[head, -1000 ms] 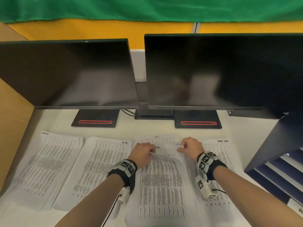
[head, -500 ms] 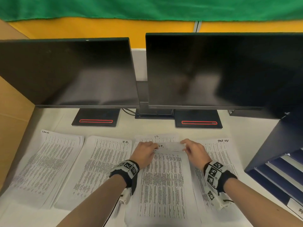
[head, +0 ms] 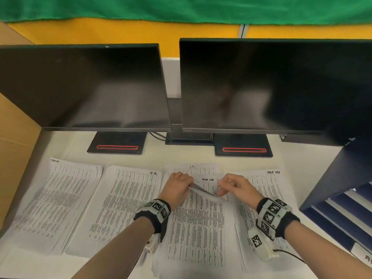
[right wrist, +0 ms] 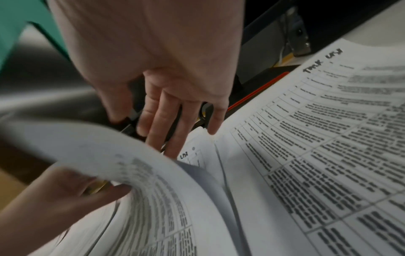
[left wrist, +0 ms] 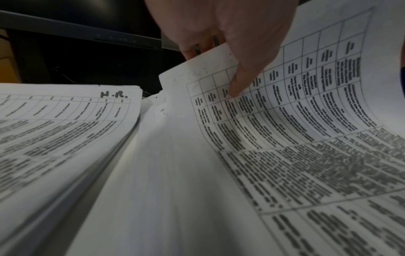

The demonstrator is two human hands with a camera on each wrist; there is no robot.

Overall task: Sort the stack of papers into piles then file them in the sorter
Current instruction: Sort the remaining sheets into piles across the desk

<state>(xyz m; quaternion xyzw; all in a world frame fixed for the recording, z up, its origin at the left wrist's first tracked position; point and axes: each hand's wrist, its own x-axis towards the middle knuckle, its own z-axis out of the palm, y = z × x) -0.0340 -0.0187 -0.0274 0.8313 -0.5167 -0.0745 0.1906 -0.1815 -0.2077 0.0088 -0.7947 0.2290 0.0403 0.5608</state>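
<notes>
My left hand (head: 177, 188) pinches the top sheet's (head: 198, 224) lifted far edge, long axis running near-to-far, while my right hand (head: 234, 189) hovers loosely open.

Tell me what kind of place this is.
Most likely an office desk: two dark monitors side by side, printed papers in piles on the desk, and a dark blue sorter at the right.

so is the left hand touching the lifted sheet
Touching. The left wrist view shows the left hand pinching the lifted sheet at its top corner, thumb pressed on the printed side, fingers behind.
</notes>
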